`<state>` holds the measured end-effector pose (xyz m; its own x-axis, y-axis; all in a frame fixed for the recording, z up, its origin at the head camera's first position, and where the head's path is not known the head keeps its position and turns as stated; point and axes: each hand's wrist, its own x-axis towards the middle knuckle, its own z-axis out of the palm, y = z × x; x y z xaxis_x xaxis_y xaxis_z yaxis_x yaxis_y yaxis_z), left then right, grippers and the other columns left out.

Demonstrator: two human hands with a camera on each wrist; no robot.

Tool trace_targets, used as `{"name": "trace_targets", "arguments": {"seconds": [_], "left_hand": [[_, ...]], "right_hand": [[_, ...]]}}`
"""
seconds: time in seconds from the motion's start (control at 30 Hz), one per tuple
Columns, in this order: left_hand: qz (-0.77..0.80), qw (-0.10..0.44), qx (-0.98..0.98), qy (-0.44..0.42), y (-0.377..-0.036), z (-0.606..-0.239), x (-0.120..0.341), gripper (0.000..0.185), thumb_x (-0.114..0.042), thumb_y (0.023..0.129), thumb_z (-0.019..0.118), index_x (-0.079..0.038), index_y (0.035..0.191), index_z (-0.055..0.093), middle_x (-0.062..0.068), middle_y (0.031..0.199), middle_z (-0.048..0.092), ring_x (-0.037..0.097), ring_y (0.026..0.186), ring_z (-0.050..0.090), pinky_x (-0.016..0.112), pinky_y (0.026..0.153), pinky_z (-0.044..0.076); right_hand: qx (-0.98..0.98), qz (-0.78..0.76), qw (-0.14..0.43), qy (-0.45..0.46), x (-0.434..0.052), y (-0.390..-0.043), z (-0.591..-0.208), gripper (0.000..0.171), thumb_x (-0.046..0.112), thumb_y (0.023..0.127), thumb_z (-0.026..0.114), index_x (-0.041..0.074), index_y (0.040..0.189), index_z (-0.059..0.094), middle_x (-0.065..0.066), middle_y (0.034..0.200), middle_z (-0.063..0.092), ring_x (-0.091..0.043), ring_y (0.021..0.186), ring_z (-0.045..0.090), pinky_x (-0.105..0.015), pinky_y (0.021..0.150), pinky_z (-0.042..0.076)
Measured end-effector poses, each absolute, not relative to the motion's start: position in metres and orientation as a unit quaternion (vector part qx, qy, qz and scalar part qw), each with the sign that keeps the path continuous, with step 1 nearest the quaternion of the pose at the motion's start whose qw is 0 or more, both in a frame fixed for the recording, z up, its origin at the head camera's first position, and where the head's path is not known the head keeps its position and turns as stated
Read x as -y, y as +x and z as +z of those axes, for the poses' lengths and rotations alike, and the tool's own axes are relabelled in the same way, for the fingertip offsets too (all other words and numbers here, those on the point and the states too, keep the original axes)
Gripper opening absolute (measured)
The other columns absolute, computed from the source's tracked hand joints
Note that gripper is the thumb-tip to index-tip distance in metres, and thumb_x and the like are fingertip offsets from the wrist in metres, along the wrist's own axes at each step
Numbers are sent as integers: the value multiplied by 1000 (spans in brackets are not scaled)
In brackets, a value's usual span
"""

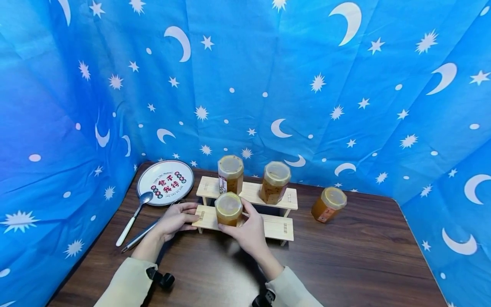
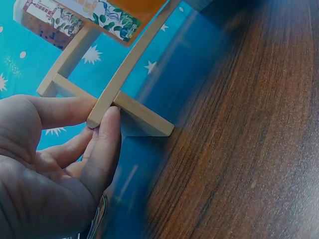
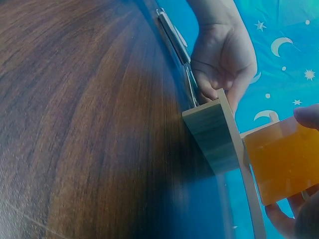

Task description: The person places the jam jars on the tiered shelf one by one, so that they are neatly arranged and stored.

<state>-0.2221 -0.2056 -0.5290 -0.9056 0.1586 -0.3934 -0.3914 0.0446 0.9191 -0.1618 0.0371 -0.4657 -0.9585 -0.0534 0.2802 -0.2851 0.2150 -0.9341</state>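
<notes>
Right hand (image 1: 249, 230): fingers wrap the jar (image 1: 228, 208).
Left hand (image 1: 174, 219): pinches the rack (image 1: 274, 226) end.
Jar: likely heavy, rigid, smooth; grip its sides.

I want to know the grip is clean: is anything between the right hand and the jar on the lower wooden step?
Nothing visible. The right hand grips the jar directly, fingers on its sides, with the jar standing on the lower step. The left hand holds that step's left end, apart from the jar.
</notes>
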Motion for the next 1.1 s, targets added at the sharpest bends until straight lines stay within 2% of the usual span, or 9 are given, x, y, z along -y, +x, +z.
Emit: {"name": "trace_targets", "arguments": {"seconds": [0.23, 0.43, 0.53, 0.9, 1.1], "left_hand": [[688, 203, -693, -78, -222, -530, 206, 58, -2, 84, 68, 0, 137, 44, 21, 126, 52, 24, 92, 65, 40, 78, 58], [686, 198, -696, -79, -223, -532, 207, 57, -3, 84, 68, 0, 136, 45, 21, 126, 51, 24, 93, 64, 39, 78, 58], [687, 197, -695, -86, -224, -532, 207, 57, -3, 83, 69, 0, 135, 46, 20, 125, 52, 25, 93, 64, 39, 78, 58], [686, 199, -694, -88, -224, -532, 209, 59, -3, 81, 70, -1, 135, 47, 20, 124, 53, 25, 93, 65, 40, 77, 58], [686, 204, -693, -87, -224, -532, 208, 60, -3, 82, 70, -1, 136, 46, 20, 125, 51, 25, 94, 64, 40, 79, 57]], "right_hand": [[777, 613, 94, 104, -34, -165, -473, 75, 10, 61, 90, 12, 128, 56, 1, 116, 62, -18, 106, 57, -39, 87, 53], [786, 600, 97, 110, -35, -181, -507, 80, 26, 60, 92, 26, 130, 53, 9, 118, 60, -12, 108, 55, -32, 87, 53], [792, 593, 95, 112, -36, -180, -507, 80, 30, 61, 91, 29, 131, 52, 11, 119, 59, -12, 109, 55, -32, 87, 52], [805, 575, 85, 121, -38, -176, -502, 83, 36, 65, 88, 30, 136, 46, 13, 123, 56, -10, 113, 52, -33, 89, 52], [819, 551, 101, 129, -40, -173, -504, 86, 39, 66, 87, 30, 139, 42, 11, 127, 54, -11, 114, 52, -35, 92, 50]]}}
